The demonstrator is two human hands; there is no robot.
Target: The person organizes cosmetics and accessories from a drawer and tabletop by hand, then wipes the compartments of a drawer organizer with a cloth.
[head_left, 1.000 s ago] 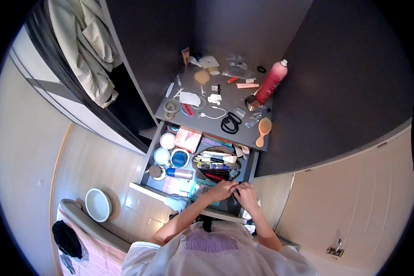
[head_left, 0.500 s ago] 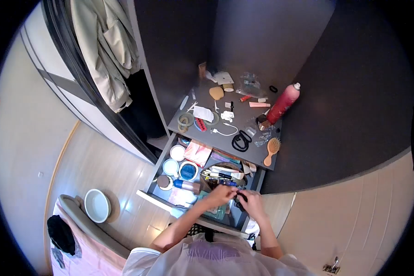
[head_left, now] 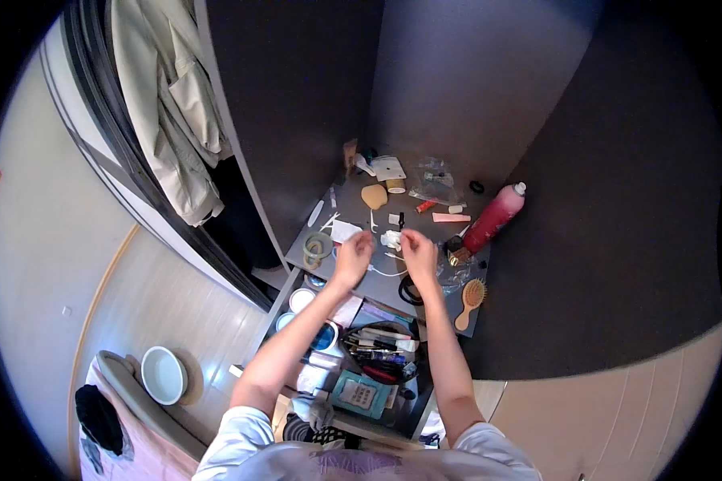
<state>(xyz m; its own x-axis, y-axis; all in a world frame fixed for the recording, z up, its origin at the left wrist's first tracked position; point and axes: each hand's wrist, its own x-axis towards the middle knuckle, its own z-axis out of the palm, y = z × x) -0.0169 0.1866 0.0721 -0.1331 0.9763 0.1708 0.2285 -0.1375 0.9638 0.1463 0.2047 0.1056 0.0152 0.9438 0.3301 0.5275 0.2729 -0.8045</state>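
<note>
Above the grey desktop (head_left: 449,301), my left hand (head_left: 353,258) has curled fingers beside a white sheet (head_left: 344,232); anything between the fingertips is too small to tell. My right hand (head_left: 419,255) is bent in a pinch-like shape, its fingertips at the right edge of a small crumpled white item (head_left: 390,240). Whether it grips anything cannot be made out. A white cable (head_left: 389,273) lies between the wrists. A black coiled cord (head_left: 409,290) is partly hidden by my right wrist. Under my forearms the open drawer holds a pouch of brushes and pens (head_left: 381,349) and a teal packet (head_left: 361,394).
A red spray bottle (head_left: 493,218) stands at the desktop's right, with a wooden hairbrush (head_left: 471,303) near the front corner. Green rings (head_left: 317,247) lie on the left. Dark panels enclose the desktop. A pale basin (head_left: 164,375) is on the floor at lower left.
Both hands have moved up from the drawer's front right to above the desktop and spread apart. The black item by my right hand is no longer seen there. The view has shifted.
</note>
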